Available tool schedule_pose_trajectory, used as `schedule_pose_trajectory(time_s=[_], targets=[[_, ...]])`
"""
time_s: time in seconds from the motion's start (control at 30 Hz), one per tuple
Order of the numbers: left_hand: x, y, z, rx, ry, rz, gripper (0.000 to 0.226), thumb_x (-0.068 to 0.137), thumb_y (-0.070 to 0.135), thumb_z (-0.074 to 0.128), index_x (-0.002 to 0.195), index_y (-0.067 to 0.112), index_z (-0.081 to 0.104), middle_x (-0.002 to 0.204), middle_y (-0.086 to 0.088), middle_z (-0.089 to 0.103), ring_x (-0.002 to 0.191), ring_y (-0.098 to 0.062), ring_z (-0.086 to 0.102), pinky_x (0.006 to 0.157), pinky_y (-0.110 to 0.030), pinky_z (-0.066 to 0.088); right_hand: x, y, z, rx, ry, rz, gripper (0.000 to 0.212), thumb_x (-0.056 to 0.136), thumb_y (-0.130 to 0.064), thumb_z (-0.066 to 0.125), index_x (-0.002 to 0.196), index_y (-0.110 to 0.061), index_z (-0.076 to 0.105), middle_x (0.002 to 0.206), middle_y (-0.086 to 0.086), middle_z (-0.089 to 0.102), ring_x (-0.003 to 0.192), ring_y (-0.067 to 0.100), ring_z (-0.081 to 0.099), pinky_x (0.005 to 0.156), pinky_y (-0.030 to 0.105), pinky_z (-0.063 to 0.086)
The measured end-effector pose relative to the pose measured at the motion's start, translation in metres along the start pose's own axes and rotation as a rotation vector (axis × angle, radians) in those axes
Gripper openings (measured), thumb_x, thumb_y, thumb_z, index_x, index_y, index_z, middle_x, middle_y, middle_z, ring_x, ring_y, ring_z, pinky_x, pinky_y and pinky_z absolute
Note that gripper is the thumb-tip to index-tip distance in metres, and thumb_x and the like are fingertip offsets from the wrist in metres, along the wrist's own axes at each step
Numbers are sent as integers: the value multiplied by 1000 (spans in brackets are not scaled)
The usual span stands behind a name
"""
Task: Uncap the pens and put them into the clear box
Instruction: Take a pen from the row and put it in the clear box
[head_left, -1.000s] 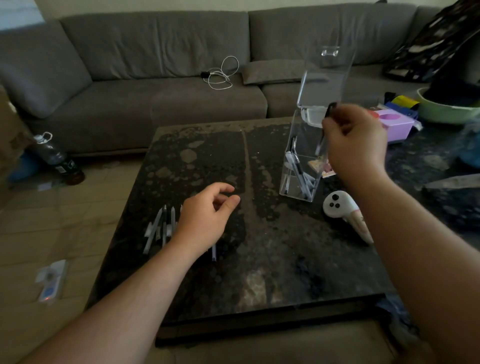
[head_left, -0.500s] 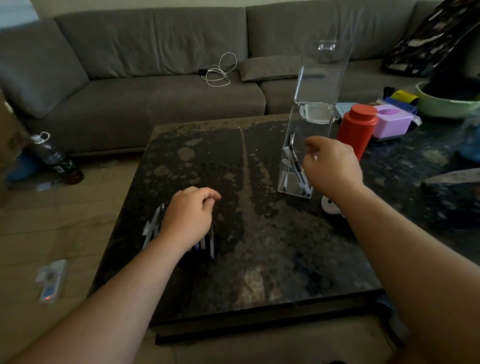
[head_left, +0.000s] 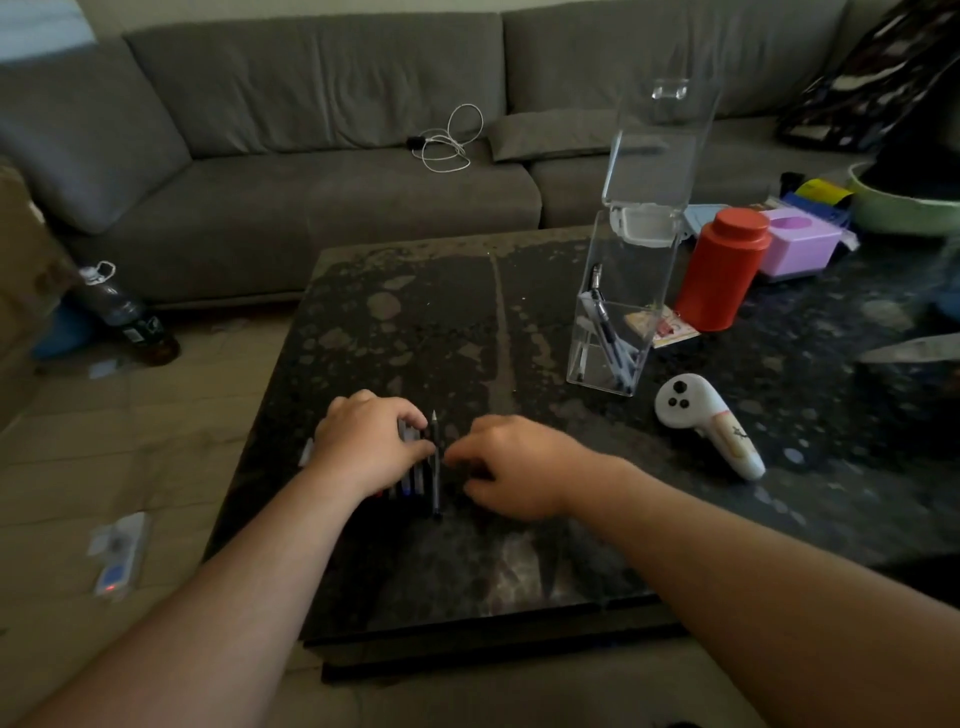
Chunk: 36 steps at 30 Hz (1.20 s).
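A row of pens (head_left: 410, 480) lies on the dark stone table (head_left: 415, 322), partly hidden under my left hand (head_left: 363, 447). The rightmost one, a black pen (head_left: 436, 483), lies pointing away from me, and my left thumb and forefinger pinch its upper part. My right hand (head_left: 514, 467) rests just right of that pen with curled fingers, its fingertips close to the pen and nothing in it. The tall clear box (head_left: 631, 280) stands at the right rear with its lid (head_left: 660, 140) flipped up. Several pens (head_left: 605, 332) lean inside it.
A white controller (head_left: 696, 415) lies right of my right hand. Behind the box stand a red canister (head_left: 722, 275), a pink box (head_left: 800, 244) and a green bowl (head_left: 904, 208). A blade (head_left: 914, 349) pokes in from the right. A bottle (head_left: 124, 317) stands on the floor at left.
My right hand left the clear box and came down to the pens by my left hand. My left hand slid right along the row to the black pen.
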<state>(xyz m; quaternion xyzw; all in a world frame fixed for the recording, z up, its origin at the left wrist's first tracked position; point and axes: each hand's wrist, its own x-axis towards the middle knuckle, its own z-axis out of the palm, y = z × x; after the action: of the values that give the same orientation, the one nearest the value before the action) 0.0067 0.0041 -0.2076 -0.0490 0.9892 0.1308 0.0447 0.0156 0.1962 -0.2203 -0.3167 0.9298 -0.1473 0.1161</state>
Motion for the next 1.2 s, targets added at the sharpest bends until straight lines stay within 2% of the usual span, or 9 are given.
schedule_pose_trajectory(time_s=[0.33,0.5,0.63,0.73,0.8,0.9,0.97,1.1,1.2], targets=[[1,0,3,19,-1,10,22,85,62,78,92,43,72,128,2,60,128,-28,49,102,-43,45,6,-7,16,-29,-12,-14,47,97,-46,59,143,-41,52,114,-3,48,107,19,56,87,36,51],[-1,2,2,31,-10,17,22,89,60,75,104,44,76,136,2,58,133,-27,47,109,-45,43,8,-7,15,11,21,40,27,102,-46,52,126,-39,60,103,-4,45,100,21,56,86,38,51],[-3,3,-1,34,-40,21,25,86,61,75,105,46,75,135,4,57,133,-25,45,113,-46,42,8,-7,13,39,7,95,29,103,-49,50,124,-36,65,106,-2,48,102,19,54,92,38,50],[-3,5,0,69,-74,30,33,81,68,76,106,48,73,135,5,55,133,-25,45,111,-45,42,9,-6,13,33,67,156,33,103,-51,51,112,-28,72,96,-4,48,95,17,56,89,36,51],[-4,6,0,97,-100,41,39,78,73,76,108,48,73,133,4,55,130,-25,46,108,-42,43,9,-3,10,-5,114,202,29,102,-45,56,100,-22,73,91,-3,53,95,18,61,86,34,52],[-5,7,0,134,-121,71,44,80,76,73,114,47,75,129,3,55,128,-25,47,108,-40,42,7,8,3,6,147,291,11,94,-36,71,87,-29,68,91,-4,61,94,18,64,82,34,55],[-6,9,0,145,-106,73,44,82,75,72,114,46,77,128,3,55,129,-26,47,109,-41,41,5,16,-1,53,152,347,21,89,-32,77,81,-32,58,90,-6,59,91,18,62,76,31,51],[-6,13,1,157,-116,72,36,85,71,71,108,45,80,128,3,56,128,-26,47,108,-42,42,1,23,-8,124,132,457,27,83,-26,81,102,-23,62,102,-2,59,94,19,61,75,30,52],[-4,14,3,152,-82,93,28,85,68,72,99,45,79,124,5,57,125,-24,49,103,-40,44,1,26,-12,150,105,519,38,80,-32,84,106,-23,58,107,-1,60,97,20,62,78,34,57]])
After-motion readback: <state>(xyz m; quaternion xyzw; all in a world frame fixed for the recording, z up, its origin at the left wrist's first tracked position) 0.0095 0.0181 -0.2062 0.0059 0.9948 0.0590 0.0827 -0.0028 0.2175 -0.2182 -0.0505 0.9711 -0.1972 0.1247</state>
